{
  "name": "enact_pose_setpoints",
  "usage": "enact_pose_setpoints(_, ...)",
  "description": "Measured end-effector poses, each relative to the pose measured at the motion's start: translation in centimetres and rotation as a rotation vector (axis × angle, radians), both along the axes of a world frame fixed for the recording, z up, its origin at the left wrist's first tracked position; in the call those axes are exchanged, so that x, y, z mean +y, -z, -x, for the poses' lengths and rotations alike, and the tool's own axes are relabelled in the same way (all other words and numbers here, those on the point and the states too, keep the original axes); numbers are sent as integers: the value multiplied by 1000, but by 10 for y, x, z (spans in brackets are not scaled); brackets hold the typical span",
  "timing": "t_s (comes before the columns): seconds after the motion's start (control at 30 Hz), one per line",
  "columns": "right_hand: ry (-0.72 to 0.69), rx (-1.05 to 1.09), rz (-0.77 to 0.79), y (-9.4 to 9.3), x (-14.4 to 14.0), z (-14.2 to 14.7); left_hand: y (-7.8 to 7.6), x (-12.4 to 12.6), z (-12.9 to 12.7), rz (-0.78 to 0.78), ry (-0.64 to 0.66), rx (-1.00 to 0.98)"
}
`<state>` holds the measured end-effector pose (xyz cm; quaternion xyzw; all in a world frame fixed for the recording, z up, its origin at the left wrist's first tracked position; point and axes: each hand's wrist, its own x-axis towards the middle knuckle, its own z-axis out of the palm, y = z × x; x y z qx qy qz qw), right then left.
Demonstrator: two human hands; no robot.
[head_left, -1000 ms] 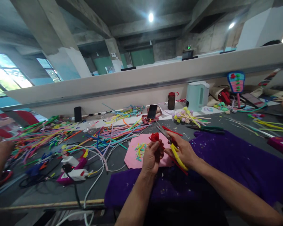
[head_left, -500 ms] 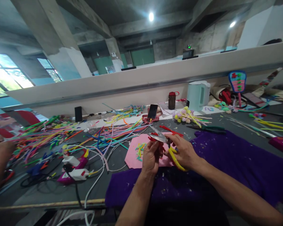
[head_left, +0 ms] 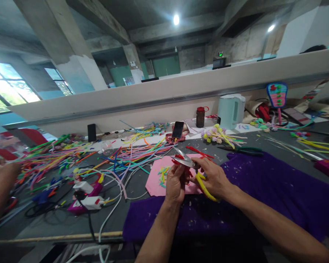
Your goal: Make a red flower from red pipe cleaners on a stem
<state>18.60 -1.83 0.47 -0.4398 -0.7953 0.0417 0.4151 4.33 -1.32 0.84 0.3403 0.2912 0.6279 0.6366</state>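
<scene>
Since a second ago the scissors (head_left: 190, 166) in the right hand (head_left: 212, 179) have swung across the red flower (head_left: 178, 157) pinched by the left hand (head_left: 177, 182), above the bench (head_left: 57, 223).

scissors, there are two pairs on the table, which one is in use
The yellow-handled scissors in the right hand, blades at the red piece held by the left hand. The green-handled pair lies untouched farther back.

Craft workshop, bare concrete ceiling, long worktable (head_left: 57, 223) strewn with coloured pipe cleaners (head_left: 131, 153), pliers (head_left: 241, 149)
</scene>
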Motion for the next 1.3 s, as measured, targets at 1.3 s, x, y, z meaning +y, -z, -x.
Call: enact_pose_setpoints(1.3,-51,57,51,8,1,1,3,0,3,34,-50,-15)
